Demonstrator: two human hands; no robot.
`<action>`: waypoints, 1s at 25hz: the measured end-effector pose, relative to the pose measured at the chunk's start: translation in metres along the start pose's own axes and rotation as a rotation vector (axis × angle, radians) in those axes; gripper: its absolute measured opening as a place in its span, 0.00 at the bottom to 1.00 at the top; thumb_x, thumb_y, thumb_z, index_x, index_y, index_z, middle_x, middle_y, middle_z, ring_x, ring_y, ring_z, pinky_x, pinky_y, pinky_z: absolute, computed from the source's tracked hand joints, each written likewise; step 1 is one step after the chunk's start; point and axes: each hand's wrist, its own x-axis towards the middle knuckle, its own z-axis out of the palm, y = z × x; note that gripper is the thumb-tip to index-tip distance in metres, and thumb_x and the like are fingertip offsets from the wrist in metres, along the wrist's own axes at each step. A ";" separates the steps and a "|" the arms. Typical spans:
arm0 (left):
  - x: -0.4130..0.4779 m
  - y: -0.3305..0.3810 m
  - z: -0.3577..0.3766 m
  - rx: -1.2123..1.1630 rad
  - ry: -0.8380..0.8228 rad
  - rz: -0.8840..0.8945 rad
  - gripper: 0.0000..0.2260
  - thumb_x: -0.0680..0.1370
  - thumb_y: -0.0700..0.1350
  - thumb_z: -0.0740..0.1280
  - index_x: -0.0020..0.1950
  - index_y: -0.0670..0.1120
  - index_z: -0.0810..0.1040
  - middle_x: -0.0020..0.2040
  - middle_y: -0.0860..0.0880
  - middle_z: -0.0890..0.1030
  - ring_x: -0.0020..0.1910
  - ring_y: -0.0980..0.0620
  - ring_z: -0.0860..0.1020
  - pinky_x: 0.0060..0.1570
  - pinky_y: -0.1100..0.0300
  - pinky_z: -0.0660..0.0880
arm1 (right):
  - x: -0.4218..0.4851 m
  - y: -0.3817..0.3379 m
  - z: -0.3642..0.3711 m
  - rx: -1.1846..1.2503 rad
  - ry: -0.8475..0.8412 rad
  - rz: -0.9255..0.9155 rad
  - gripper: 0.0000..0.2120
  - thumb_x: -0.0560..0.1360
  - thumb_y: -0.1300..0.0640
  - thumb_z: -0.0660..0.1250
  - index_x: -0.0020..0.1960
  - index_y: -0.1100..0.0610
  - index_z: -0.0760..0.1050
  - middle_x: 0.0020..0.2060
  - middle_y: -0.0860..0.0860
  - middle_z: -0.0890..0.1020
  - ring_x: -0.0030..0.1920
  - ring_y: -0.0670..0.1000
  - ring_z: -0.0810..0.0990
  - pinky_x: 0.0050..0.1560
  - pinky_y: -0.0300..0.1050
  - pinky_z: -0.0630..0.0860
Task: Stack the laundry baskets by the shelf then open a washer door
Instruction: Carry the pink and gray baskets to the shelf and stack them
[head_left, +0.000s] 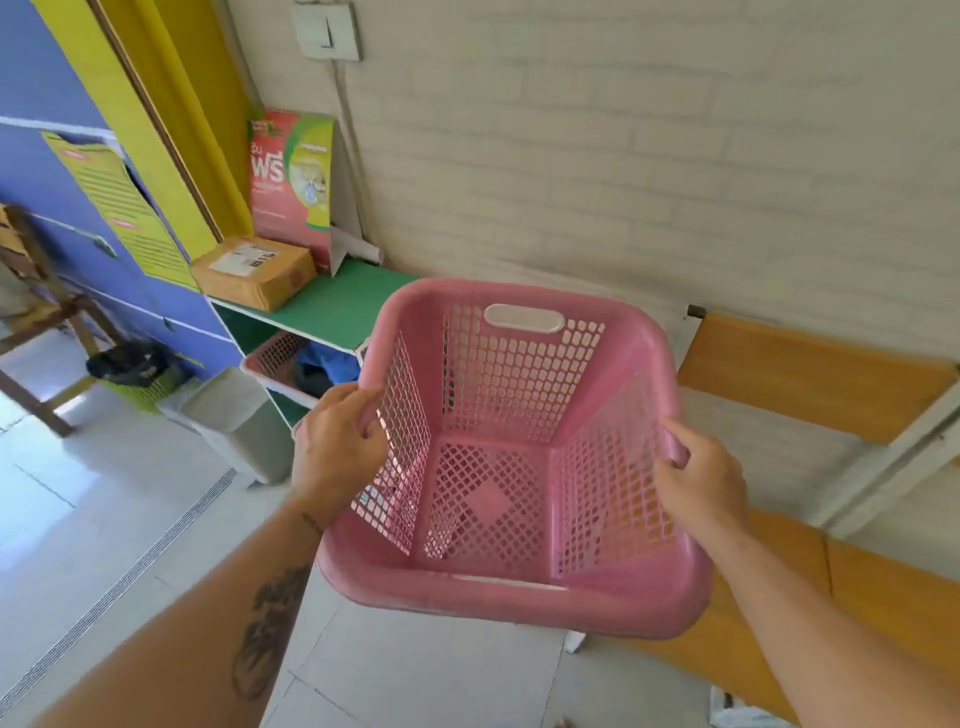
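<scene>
A pink mesh laundry basket (498, 597) hangs in the air in front of me, empty and tilted so its opening faces me. My left hand (337, 441) grips its left rim, and my right hand (696, 483) grips its right rim. Behind it, a green-topped shelf (337, 306) stands against the brick wall. On the shelf's lower level sits a second pink basket (275, 353) with blue and dark clothes inside. No washer is in view.
A brown parcel (254, 270) and a red-green detergent box (291, 182) rest on the shelf top. A grey lidded bin (234, 415) stands left of the shelf. A wooden bench (810, 374) runs along the wall at right. A wooden chair (36, 312) stands far left.
</scene>
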 end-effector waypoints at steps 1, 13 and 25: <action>0.010 -0.003 0.010 -0.001 -0.011 0.020 0.20 0.69 0.41 0.66 0.59 0.54 0.81 0.56 0.54 0.80 0.45 0.50 0.79 0.52 0.50 0.77 | 0.007 0.003 0.007 -0.002 -0.007 0.023 0.27 0.72 0.58 0.62 0.69 0.41 0.70 0.59 0.53 0.80 0.50 0.57 0.82 0.50 0.51 0.79; 0.114 -0.071 0.140 -0.035 -0.368 0.148 0.20 0.69 0.36 0.67 0.60 0.48 0.80 0.57 0.48 0.79 0.46 0.45 0.81 0.44 0.51 0.78 | 0.044 0.022 0.108 -0.149 -0.127 0.355 0.33 0.69 0.64 0.63 0.71 0.44 0.68 0.62 0.53 0.79 0.57 0.58 0.79 0.53 0.48 0.76; 0.134 -0.177 0.299 0.029 -1.051 -0.178 0.35 0.67 0.37 0.61 0.73 0.59 0.62 0.55 0.46 0.73 0.45 0.45 0.77 0.43 0.55 0.77 | 0.096 0.054 0.258 -0.013 -0.259 0.667 0.29 0.70 0.74 0.58 0.68 0.57 0.71 0.58 0.53 0.76 0.40 0.45 0.76 0.28 0.28 0.69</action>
